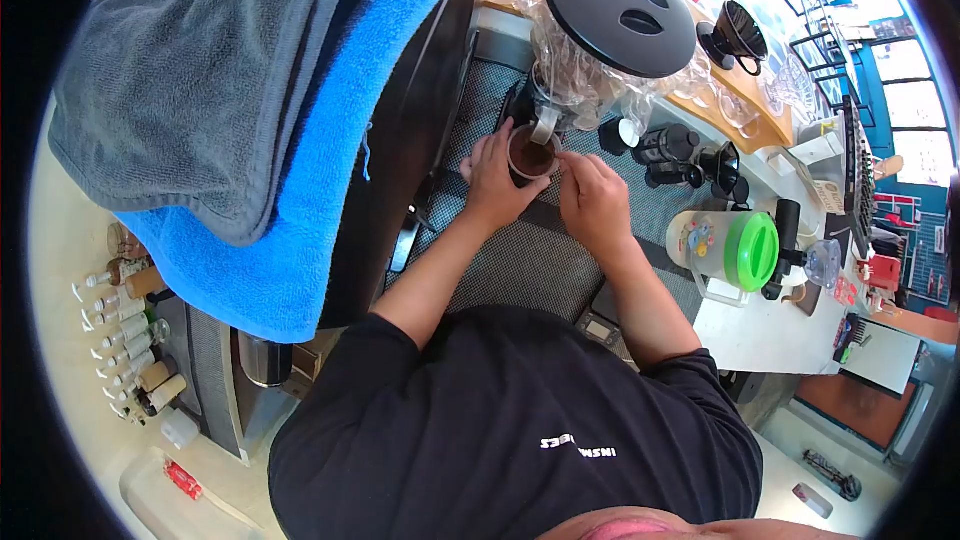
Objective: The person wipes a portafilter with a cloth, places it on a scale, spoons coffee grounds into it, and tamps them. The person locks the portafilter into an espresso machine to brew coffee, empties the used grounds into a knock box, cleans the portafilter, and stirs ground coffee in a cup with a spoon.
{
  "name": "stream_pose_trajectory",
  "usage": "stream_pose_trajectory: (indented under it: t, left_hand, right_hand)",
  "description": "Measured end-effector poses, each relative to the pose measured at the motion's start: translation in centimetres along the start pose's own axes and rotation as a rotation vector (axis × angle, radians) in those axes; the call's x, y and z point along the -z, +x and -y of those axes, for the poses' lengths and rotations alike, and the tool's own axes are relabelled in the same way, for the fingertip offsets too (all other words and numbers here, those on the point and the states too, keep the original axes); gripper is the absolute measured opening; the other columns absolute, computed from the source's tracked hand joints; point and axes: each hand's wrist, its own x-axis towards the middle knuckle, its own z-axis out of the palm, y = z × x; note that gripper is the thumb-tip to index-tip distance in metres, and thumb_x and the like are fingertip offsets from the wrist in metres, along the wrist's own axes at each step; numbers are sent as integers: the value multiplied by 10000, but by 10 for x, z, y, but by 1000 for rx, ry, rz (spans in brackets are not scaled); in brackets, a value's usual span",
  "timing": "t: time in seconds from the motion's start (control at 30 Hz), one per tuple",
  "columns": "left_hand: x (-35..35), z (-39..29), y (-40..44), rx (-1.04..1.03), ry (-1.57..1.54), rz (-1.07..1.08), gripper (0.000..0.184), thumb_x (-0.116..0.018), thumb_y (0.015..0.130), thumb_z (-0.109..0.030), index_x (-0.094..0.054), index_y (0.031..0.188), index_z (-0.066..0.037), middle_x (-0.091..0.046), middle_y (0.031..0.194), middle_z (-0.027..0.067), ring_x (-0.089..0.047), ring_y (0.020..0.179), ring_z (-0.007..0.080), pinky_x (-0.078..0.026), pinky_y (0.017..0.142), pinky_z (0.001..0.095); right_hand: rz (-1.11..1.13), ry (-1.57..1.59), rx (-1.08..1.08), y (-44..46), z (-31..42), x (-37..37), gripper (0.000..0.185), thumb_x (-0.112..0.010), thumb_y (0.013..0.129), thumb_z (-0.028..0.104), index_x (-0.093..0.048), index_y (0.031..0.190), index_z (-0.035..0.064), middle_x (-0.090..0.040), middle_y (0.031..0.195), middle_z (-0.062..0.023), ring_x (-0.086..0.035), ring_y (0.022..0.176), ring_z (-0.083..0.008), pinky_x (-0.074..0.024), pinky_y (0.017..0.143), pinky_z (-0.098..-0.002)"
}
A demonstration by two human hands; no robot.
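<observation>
A round cup [522, 179] with brown coffee grounds [534, 159] in it stands beneath the metal spout [545, 126] of a coffee grinder. My left hand [494, 178] is wrapped round the cup's left side, its thumb near the front rim. At the right edge of the rim, my right hand [597, 196] pinches with curled fingers; its fingertips touch the cup there. Above the spout is the grinder's black hopper lid [620, 12], with crumpled clear plastic [590, 80] around the body below it.
Left of my hands stands a black machine [408, 140] draped with blue [345, 140] and grey towels [205, 80]. To the right are black brewing gear [668, 147], a green-lidded jug [750, 251] and a black dripper [738, 37] on a wooden shelf. A dark textured mat [500, 270] covers the counter.
</observation>
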Motion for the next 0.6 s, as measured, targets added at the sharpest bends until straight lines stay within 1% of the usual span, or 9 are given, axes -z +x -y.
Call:
stream_pose_trajectory:
  t: [0.07, 0.17, 0.27, 0.37, 0.47, 0.57, 0.6]
  left_hand:
    - [-8, 11, 1, -115, -4, -45, 984, -964, 840, -391, -489, 1638, -66, -633, 1544, 178, -523, 1496, 417, -341, 1232, 616]
    - [-7, 8, 0, -23, -26, 58, 1004, -975, 823, -384, -484, 1656, -116, -614, 1595, 134, -497, 1536, 383, -293, 1227, 649]
    - [-6, 0, -1, 3, -14, -5, 995, -977, 823, -377, -490, 1651, -116, -634, 1577, 124, -511, 1526, 369, -312, 1206, 642]
    - [-2, 0, -2, 46, 16, 36, 968, -972, 830, -379, -504, 1638, -124, -657, 1551, 113, -512, 1524, 369, -293, 1209, 625]
    - [3, -2, 0, 51, 11, 80, 948, -969, 834, -395, -519, 1628, -139, -672, 1531, 104, -511, 1521, 363, -270, 1212, 613]
    - [0, -3, 1, 70, 27, 69, 903, -969, 827, -407, -566, 1589, -137, -688, 1508, 128, -544, 1491, 376, -308, 1201, 634]
    - [0, -4, 1, 72, 34, 70, 904, -968, 829, -409, -565, 1591, -137, -688, 1509, 127, -543, 1492, 373, -300, 1202, 636]
  right_hand:
    - [12, -58, -45, 1, 3, 0, 192, -701, 995, 53, -774, 1162, -4, -771, 979, -209, -770, 893, -422, -630, 785, -498]
    - [50, 8, -74, -2, -20, -28, 173, -699, 989, 48, -775, 1131, -16, -790, 980, -218, -779, 895, -433, -634, 795, -498]
    - [-4, 164, -328, 4, -7, -19, 154, -686, 992, 42, -774, 1099, -25, -802, 986, -228, -785, 902, -444, -639, 806, -501]
    - [-138, 109, -142, 1, -10, -17, 166, -681, 1001, 45, -776, 1120, -20, -802, 1010, -234, -787, 917, -443, -639, 814, -502]
    - [54, -71, -1, -6, -20, -19, 173, -679, 1013, 49, -777, 1140, -16, -803, 1035, -235, -788, 931, -437, -639, 826, -496]
    - [42, 37, -30, -6, -27, -28, 178, -686, 1006, 44, -778, 1148, -9, -798, 1041, -218, -783, 933, -428, -637, 830, -489]
    - [6, 43, -38, -4, -24, -25, 178, -685, 1004, 42, -779, 1147, -7, -794, 1038, -212, -781, 934, -427, -636, 830, -490]
